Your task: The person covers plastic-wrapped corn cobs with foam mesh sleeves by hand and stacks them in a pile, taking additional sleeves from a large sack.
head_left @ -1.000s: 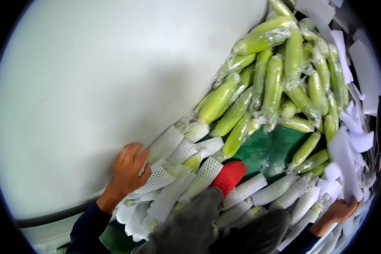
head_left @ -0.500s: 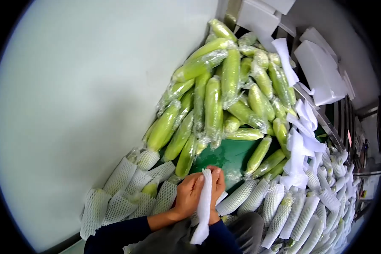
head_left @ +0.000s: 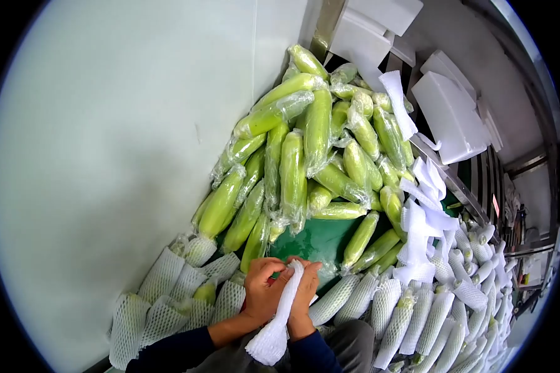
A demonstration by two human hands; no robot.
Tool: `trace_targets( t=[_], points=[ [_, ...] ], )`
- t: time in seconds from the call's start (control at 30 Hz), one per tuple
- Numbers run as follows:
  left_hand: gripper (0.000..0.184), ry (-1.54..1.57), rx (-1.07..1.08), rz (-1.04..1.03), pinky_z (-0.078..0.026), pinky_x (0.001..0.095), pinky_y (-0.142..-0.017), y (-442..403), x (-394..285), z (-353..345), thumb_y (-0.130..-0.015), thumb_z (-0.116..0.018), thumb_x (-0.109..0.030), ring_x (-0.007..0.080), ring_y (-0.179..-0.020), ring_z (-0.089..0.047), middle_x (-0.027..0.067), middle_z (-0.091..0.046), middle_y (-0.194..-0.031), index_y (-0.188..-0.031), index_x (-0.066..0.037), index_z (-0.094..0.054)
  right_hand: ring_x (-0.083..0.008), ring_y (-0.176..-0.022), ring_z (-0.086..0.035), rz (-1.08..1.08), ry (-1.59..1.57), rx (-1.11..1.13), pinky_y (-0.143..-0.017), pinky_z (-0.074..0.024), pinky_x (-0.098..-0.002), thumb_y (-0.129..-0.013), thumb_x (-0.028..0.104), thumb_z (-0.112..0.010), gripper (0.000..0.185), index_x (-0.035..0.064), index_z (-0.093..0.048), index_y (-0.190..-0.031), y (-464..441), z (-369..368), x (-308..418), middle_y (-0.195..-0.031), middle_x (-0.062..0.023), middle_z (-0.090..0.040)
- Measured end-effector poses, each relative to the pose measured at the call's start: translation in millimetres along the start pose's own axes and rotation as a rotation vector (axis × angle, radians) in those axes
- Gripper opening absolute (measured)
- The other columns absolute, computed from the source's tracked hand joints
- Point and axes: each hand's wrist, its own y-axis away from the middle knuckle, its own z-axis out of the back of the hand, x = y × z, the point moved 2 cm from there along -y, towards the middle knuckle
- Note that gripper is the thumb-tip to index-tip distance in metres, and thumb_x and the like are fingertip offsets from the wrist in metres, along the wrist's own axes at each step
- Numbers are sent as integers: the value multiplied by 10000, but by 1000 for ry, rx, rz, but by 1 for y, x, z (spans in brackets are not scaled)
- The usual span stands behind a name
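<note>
Low in the middle, my left hand and my right hand come together at the top end of a white foam net sleeve. Fingers of both hands are closed on it; the sleeve hangs down between my wrists, its lower end spread wider. Just beyond is a heap of green vegetables in clear film, on a green surface. Vegetables in white net sleeves lie to the left and to the right of my hands.
A pale wall fills the left side. Loose white foam sleeves lie right of the heap. White foam boxes stand at the upper right, near a metal rail. My knees show at the bottom edge.
My hands, apart a second ago, have met over the foam sleeve. Its lower end has since spread wider. The view has swung right, showing more boxes and sleeved vegetables.
</note>
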Motion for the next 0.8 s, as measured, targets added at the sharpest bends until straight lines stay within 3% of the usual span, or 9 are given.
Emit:
trace_targets(
  t=[0.03,0.1,0.17,0.23,0.3,0.43,0.57,0.67,0.8],
  points=[
    [95,-16,-8,-17,-470,265,-687,1,3,0,-907,-695,-91,133,-799,-592,65,-642,-876,-900,-17,-635,-139,-749,-568,-55,8,-8,-713,-468,-279,-1071,450,-363,584,-3,-593,-784,0,5,-3,-813,-50,-626],
    [218,401,29,614,-485,327,-668,-8,14,-2,-991,-592,-221,209,-734,-605,78,-653,-849,-911,-19,-612,-132,-739,-588,-248,60,20,-656,-484,-297,-1048,459,-432,524,32,-617,-806,-6,14,3,-844,-35,-646],
    [334,1311,224,824,-515,354,-695,-18,58,5,-1018,-532,-336,216,-751,-629,102,-659,-852,-945,-21,-616,-127,-762,-612,-622,-414,329,-670,-492,-284,-998,400,-573,392,34,-658,-887,-10,24,-11,-873,-31,-669],
    [411,1285,215,1264,-543,366,-792,-44,59,11,-1020,-488,-419,236,-850,-678,136,-693,-923,-982,-35,-628,-157,-870,-660,-688,-346,801,-773,-528,-311,-877,249,-740,243,41,-696,-997,-22,39,-6,-1023,-66,-704],
    [438,1376,507,1054,-546,390,-818,-61,34,20,-995,-520,-455,243,-867,-681,136,-703,-953,-1022,-35,-638,-165,-912,-661,-636,-250,853,-825,-524,-325,-896,248,-723,238,42,-695,-1012,-62,47,-9,-1038,-67,-702],
    [377,271,972,636,-514,296,-806,-94,28,19,-930,-680,-319,112,-898,-649,55,-713,-974,-1138,-4,-683,-159,-854,-662,-410,-454,727,-791,-541,-319,-988,241,-610,216,39,-663,-1047,-109,-5,66,-995,-54,-702],
    [372,-192,208,-91,-526,401,-713,-202,2,3,-889,-703,-246,323,-871,-676,152,-706,-968,-1183,-21,-669,-106,-735,-621,-104,-148,335,-661,-493,-255,-1012,243,-575,264,-3,-667,-1043,-160,-54,65,-871,-48,-694],
    [382,-458,131,-367,-517,442,-754,-256,-20,-15,-911,-646,-274,413,-883,-637,198,-653,-1001,-1222,-52,-646,-75,-720,-529,421,341,89,-635,-442,-246,-1020,201,-541,312,-85,-655,-1070,-184,-74,32,-811,-35,-664],
    [360,-411,236,-420,-501,454,-775,-269,-6,-31,-938,-600,-301,396,-883,-637,206,-643,-1003,-1217,-77,-637,-119,-773,-585,285,102,121,-700,-491,-294,-989,147,-547,258,-72,-642,-1085,-185,-78,21,-899,-55,-682]
  ],
)
